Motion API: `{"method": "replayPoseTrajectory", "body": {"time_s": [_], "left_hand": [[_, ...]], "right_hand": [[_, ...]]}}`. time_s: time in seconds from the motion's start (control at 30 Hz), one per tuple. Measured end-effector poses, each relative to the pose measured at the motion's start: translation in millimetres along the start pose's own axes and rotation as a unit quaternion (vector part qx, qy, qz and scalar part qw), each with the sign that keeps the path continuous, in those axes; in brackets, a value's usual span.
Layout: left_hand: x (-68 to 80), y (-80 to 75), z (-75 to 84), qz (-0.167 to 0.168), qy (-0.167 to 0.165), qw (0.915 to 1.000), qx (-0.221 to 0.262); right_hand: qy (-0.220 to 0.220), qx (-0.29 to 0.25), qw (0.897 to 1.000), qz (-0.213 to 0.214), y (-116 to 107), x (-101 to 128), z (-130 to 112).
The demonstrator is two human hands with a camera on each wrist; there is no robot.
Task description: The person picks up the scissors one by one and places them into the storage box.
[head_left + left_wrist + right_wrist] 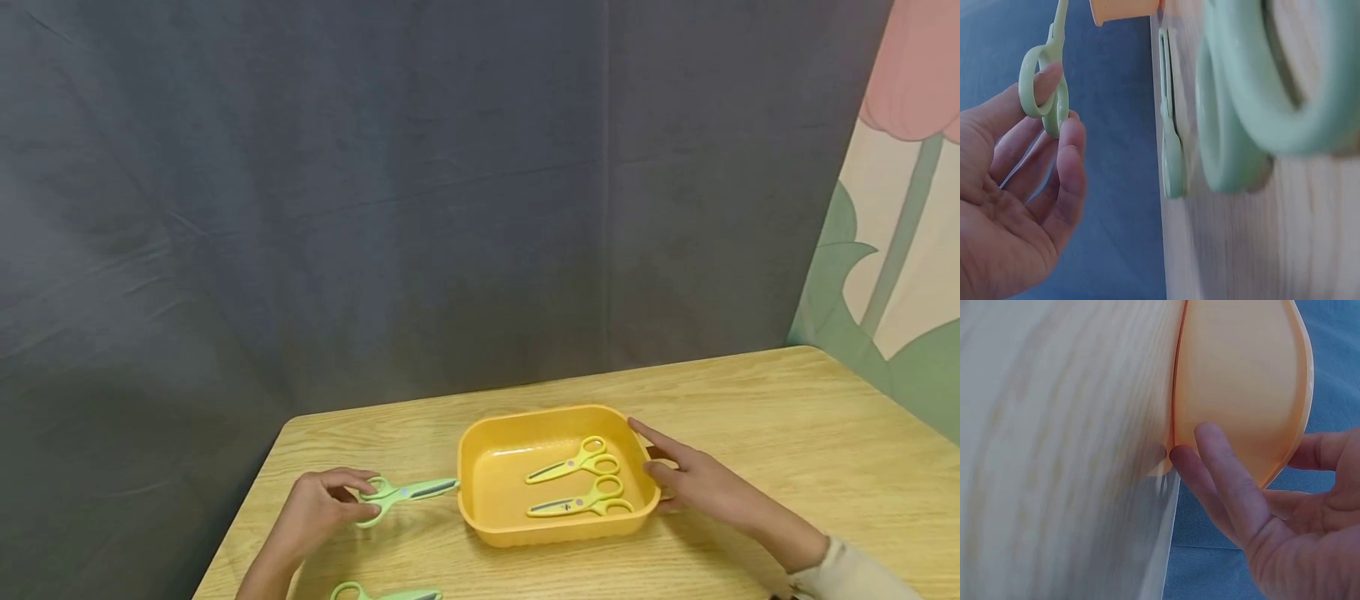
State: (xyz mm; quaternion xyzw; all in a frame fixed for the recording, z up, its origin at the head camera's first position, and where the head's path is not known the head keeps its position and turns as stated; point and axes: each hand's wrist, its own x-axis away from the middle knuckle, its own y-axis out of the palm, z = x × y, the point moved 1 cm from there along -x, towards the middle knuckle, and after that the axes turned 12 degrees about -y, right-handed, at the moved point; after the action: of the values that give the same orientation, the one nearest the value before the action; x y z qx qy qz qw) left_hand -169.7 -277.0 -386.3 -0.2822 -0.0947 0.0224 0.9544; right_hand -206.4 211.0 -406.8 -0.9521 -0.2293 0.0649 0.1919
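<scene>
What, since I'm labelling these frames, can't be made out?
Head view: the near part of the lower green scissors, cut off by the bottom edge.
Left wrist view: the tips of the held scissors, cut off by the top edge.
Right wrist view: yellow scissors, hidden by the tray.

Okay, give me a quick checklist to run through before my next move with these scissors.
1. Left fingers gripping the green scissors: ok.
2. Right hand on the yellow tray: ok, at its right end.
3. Both yellow scissors inside the tray: ok.
4. Green scissors inside the tray: not ok, outside its left end.
5. Green tip clear of the tray: cannot tell; they meet in the head view.
</scene>
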Motion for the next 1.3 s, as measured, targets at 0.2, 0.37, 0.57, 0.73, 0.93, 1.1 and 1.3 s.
{"method": "replayPoseTrajectory", "body": {"time_s": [0.2,0.37,0.57,0.73,0.93,1.1,1.3], "left_hand": [[-2.9,6.3,7.5,0.001,0.005,1.0,0.001],[-3.0,8.7,11.1,0.012,0.005,0.9998,-0.012],[-0.8,11.2,12.5,0.029,-0.007,0.9994,-0.019],[-2.1,16.1,18.9,0.045,-0.008,0.9988,-0.016],[-3.8,23.2,28.2,0.084,0.003,0.9964,-0.006],[-4.7,28.4,34.1,0.102,0.026,0.9944,0.007],[-6.5,35.2,42.2,0.093,0.046,0.9945,0.009]], "right_hand": [[-0.001,-0.006,1.0,-0.004,-1,0,2],[-0.002,-0.009,1.0,-0.009,-1,-1,2],[-0.002,-0.015,1.0,-0.005,2,-2,3],[0.0,-0.012,1.0,-0.001,1,0,2],[0.001,-0.004,1.0,0.001,-1,0,0],[0.0,-0.008,1.0,0.001,0,0,0],[0.001,-0.004,1.0,0.004,0,1,0]]}}
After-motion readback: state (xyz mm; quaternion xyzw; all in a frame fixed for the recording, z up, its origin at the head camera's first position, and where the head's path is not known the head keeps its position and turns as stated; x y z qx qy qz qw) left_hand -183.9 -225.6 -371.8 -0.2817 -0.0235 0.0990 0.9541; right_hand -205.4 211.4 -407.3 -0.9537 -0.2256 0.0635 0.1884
